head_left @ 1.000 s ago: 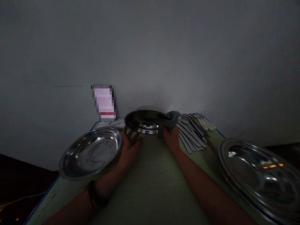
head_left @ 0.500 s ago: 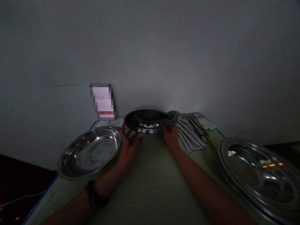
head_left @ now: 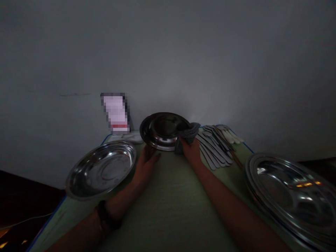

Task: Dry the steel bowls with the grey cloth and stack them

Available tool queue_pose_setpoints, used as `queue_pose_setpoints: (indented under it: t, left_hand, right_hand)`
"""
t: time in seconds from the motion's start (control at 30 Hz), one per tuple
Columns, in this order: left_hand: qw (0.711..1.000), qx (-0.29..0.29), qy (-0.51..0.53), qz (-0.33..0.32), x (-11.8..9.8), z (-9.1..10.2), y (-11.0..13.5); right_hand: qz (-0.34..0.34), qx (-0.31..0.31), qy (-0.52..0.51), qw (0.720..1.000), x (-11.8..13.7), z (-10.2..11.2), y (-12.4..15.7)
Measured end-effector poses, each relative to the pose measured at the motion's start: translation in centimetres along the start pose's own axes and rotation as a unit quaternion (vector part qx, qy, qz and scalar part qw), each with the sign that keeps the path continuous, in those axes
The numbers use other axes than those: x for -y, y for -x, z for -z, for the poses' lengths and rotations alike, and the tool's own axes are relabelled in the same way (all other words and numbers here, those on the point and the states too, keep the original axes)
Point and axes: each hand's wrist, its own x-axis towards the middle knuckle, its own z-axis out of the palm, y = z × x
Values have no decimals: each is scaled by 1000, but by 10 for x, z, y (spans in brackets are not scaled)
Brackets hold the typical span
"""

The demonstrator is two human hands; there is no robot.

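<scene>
Fingers of the right hand (head_left: 191, 148) grip a grey cloth (head_left: 193, 131) folded over the right rim of a metal basin (head_left: 162, 127); those of the left hand (head_left: 145, 162) are loosely spread, tips hidden at its lower left edge. Tilted near the wall (head_left: 168, 52), the basin turns its hollow toward the person, widest span running left to right

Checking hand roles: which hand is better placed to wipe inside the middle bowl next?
Probably the right hand: it holds the cloth against the right rim of the middle bowl. The left hand shows no cloth and sits at the bowl's near left edge, perhaps steadying it.
</scene>
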Motion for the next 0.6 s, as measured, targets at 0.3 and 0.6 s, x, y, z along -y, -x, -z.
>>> queue_pose_setpoints:
  t: [0.3,0.6]
  left_hand:
    - [997,-20,-17,-69,-3,-1,3]
    - [999,-3,35,-33,-5,-2,3]
  right_hand:
    - [25,-21,-9,999,-2,-1,1]
    - [29,-26,-3,999,-2,0,0]
